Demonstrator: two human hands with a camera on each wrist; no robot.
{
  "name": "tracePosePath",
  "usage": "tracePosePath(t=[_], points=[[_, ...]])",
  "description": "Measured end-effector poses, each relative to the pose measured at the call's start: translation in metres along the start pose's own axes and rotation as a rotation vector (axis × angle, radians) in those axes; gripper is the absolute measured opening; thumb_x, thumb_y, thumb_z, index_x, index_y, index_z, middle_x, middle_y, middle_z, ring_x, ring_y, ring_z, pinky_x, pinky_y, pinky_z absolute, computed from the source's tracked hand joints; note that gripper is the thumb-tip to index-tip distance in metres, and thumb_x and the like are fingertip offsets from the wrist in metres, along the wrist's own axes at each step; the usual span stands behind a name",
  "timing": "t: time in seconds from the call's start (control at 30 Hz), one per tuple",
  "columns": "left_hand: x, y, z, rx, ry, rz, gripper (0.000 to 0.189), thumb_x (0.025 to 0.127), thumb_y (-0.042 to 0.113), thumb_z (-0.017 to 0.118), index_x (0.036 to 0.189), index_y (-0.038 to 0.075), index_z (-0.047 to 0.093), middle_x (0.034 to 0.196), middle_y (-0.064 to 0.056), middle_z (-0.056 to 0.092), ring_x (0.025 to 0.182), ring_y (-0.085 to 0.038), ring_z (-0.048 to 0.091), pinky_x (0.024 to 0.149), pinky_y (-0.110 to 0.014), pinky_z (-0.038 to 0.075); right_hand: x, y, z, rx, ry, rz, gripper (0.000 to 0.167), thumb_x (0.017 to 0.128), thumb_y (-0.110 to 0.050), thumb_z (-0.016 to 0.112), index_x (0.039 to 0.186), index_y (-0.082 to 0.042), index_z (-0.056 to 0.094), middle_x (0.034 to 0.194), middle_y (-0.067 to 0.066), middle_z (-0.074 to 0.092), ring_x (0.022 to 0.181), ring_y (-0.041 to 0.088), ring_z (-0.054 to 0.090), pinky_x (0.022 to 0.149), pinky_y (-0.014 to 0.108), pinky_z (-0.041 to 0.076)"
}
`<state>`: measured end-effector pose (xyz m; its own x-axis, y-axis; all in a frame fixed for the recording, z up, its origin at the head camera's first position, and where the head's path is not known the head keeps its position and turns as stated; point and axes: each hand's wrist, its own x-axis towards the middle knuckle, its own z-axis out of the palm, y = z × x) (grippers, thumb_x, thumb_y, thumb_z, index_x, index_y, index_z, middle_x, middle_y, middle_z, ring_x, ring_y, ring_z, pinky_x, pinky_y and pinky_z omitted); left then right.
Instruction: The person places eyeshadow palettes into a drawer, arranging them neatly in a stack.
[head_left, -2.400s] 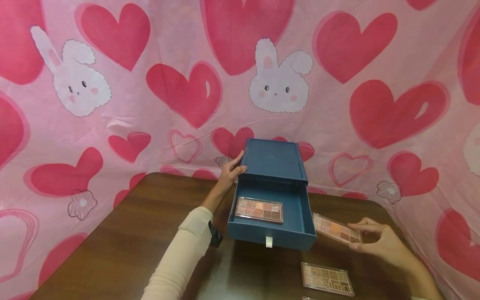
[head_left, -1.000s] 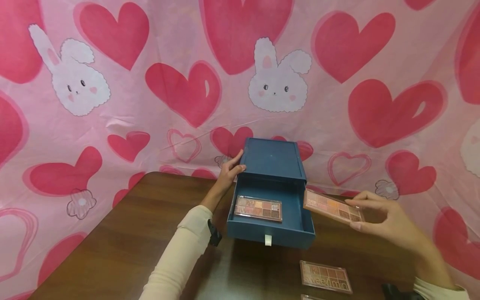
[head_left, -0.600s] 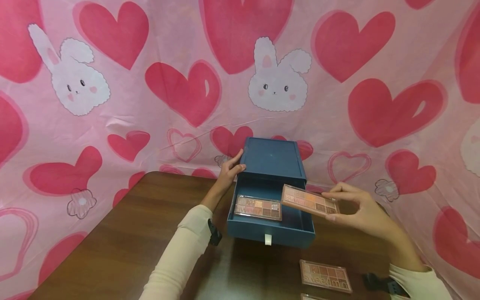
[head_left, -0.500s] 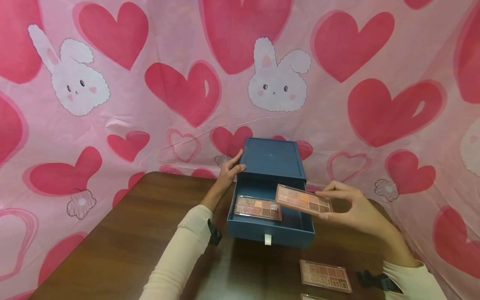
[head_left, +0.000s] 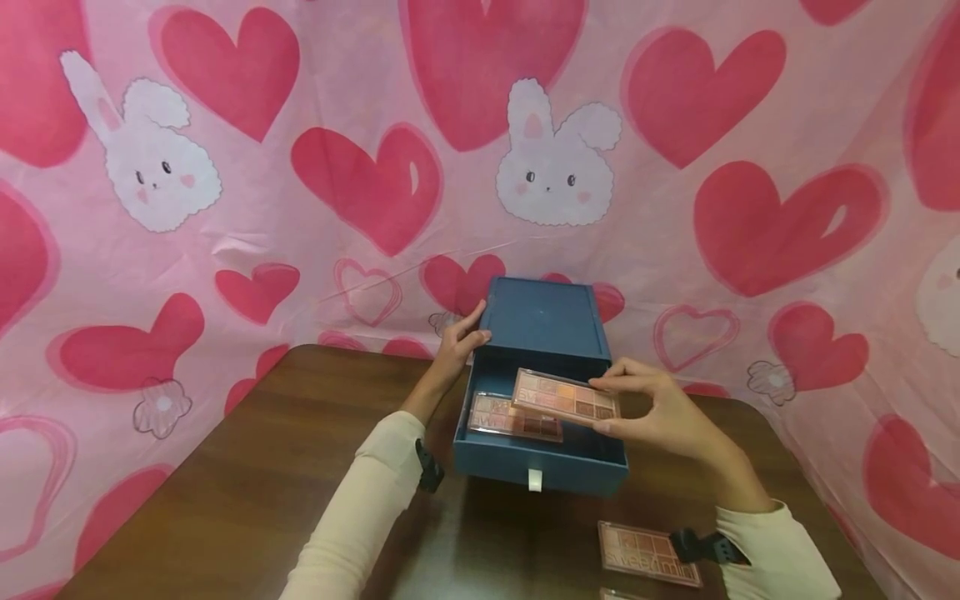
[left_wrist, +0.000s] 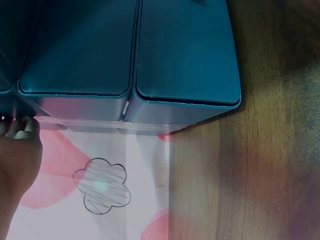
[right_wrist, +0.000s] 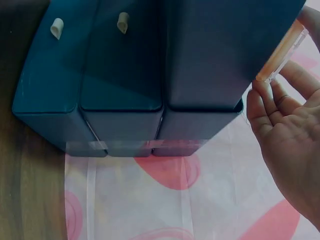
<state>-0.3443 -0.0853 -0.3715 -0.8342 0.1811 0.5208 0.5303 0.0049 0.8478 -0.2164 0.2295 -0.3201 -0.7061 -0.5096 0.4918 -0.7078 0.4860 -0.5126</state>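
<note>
A blue drawer unit (head_left: 547, 317) has its top drawer (head_left: 498, 463) pulled out. My left hand (head_left: 455, 350) holds the unit's upper left edge, thumb over the top; in the left wrist view this hand (left_wrist: 19, 155) is at the image's left edge, beside the unit's side. My right hand (head_left: 663, 414) pinches the right end of a clear-lidded eyeshadow palette (head_left: 558, 393), tilted over the drawer. Beneath it another eyeshadow palette (head_left: 491, 414) lies inside the drawer, partly covered from view. In the right wrist view, the held palette's edge (right_wrist: 282, 52) shows between the fingers, the rest hidden behind the drawer.
On the wooden table (head_left: 300, 467), an eyeshadow palette (head_left: 637, 552) marked "sweet mint" lies in front of the unit, partly behind my right wrist strap (head_left: 705, 546). The edge of another flat case (head_left: 618, 595) shows at the bottom. A heart-and-rabbit cloth (head_left: 360, 100) hangs behind.
My right hand has carried the eyeshadow palette leftward from beside the drawer to above its inside, overlapping the palette there. The left hand has stayed on the unit.
</note>
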Motion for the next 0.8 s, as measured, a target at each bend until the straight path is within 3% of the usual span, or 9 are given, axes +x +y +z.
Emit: tracePosePath(t=[0.07,0.23,0.37,0.57,0.8], points=[[0.000,0.001,0.000,-0.008,0.003,0.005,0.066,0.090,0.018,0.055,0.152,0.000,0.042,0.162,-0.016,0.039,0.122,-0.022,0.056,0.096,-0.010,0.045,0.003,-0.001,0.002,-0.008,0.001,-0.003,0.050,0.075,-0.010,0.088,0.123,-0.009,0.074,0.101,-0.006,0.062,0.094,0.007,0.051,0.083,0.025,0.043],[0.000,0.001,0.001,-0.031,0.008,0.006,0.065,0.090,0.015,0.055,0.152,-0.001,0.042,0.161,-0.017,0.041,0.109,-0.002,0.058,0.095,-0.010,0.045,0.007,-0.003,0.003,-0.019,0.001,-0.004,0.051,0.075,-0.011,0.088,0.123,-0.008,0.074,0.100,-0.006,0.063,0.094,0.007,0.052,0.084,0.026,0.045],[0.002,-0.001,0.000,-0.049,0.010,0.001,0.064,0.090,0.012,0.054,0.152,-0.002,0.042,0.157,-0.021,0.045,0.098,0.007,0.058,0.094,-0.010,0.045,0.011,-0.007,0.004,-0.024,-0.005,-0.006,0.051,0.074,-0.013,0.089,0.123,-0.009,0.075,0.100,-0.006,0.063,0.094,0.006,0.051,0.083,0.026,0.046],[0.003,-0.003,-0.001,-0.053,0.009,-0.005,0.064,0.090,0.011,0.051,0.152,-0.002,0.040,0.151,-0.027,0.050,0.093,0.008,0.059,0.093,-0.011,0.046,0.023,-0.013,0.008,-0.020,-0.056,0.015,0.051,0.075,-0.019,0.089,0.123,-0.010,0.075,0.102,-0.005,0.062,0.088,0.010,0.050,0.071,0.025,0.047],[0.002,-0.002,0.000,-0.048,-0.003,0.001,0.066,0.089,0.013,0.052,0.153,-0.003,0.040,0.158,-0.021,0.042,0.097,0.007,0.058,0.094,-0.011,0.046,0.033,-0.019,0.017,-0.057,-0.121,0.068,0.052,0.075,-0.027,0.088,0.122,-0.010,0.075,0.104,-0.007,0.063,0.098,0.010,0.052,0.084,0.033,0.053]])
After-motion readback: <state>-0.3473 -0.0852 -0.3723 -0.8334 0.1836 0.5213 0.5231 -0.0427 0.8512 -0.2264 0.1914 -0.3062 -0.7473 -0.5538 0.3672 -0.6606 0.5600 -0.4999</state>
